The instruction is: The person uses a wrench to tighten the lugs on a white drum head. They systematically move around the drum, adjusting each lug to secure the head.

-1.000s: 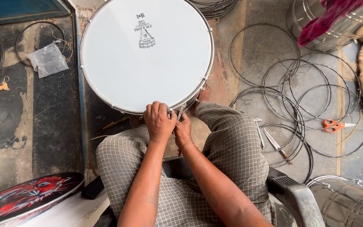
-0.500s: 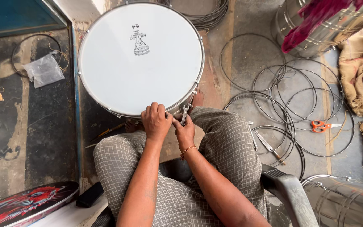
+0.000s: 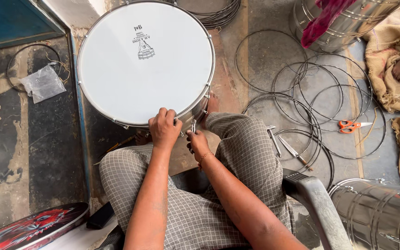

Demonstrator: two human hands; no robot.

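The left hand [image 3: 164, 131] covers part of the drum's [image 3: 145, 62] near rim; what the right hand [image 3: 197, 140] grips there is too small to tell. Steel drum shells [image 3: 376, 217] are cut off at the right edge.

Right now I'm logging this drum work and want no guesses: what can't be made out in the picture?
- Head view: the small metal tool by the right hand is mostly covered by the fingers; its kind is unclear.
- The left hand hides the drum rim beneath it.
- The steel drum shell at bottom right is cut off by the frame edge.
- The painted panel at bottom left is also cropped.
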